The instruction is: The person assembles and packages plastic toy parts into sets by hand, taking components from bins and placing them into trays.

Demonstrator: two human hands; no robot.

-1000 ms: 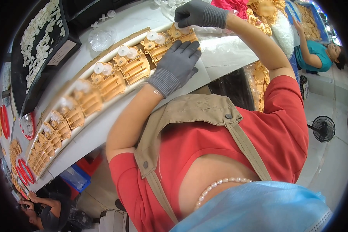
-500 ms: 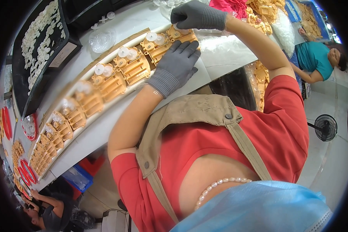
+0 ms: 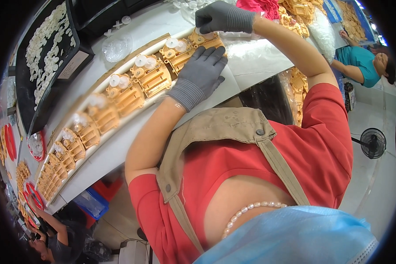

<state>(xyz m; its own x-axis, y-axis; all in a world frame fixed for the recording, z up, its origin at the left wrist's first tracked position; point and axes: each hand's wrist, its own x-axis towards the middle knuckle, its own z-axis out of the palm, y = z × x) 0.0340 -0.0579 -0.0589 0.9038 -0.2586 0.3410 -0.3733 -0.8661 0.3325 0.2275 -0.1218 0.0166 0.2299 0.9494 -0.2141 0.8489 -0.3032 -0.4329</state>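
Note:
A row of orange plastic housings (image 3: 151, 75) lies in a long pale tray (image 3: 150, 102), several of them topped with round white plastic gears (image 3: 141, 60). My left hand (image 3: 201, 70), in a grey glove, rests on the housing (image 3: 211, 40) at the right end of the row, fingers stretched out. At that housing's far edge my right hand (image 3: 224, 18), gloved alike, is closed with its fingers curled. The edge of a white round plastic piece shows at the right fingertips, mostly covered by the hand.
A black bin (image 3: 70, 57) of small white parts stands at the left. Behind the tray lies a clear plastic bag (image 3: 117, 46). More orange parts (image 3: 295, 9) and a pink cloth (image 3: 263, 8) sit at the back right. Co-workers are at lower left and far right.
Both my hands stay at the same housing; the right has shifted only slightly. The view has moved a little. At lower left, a co-worker's arm has moved toward the red trays.

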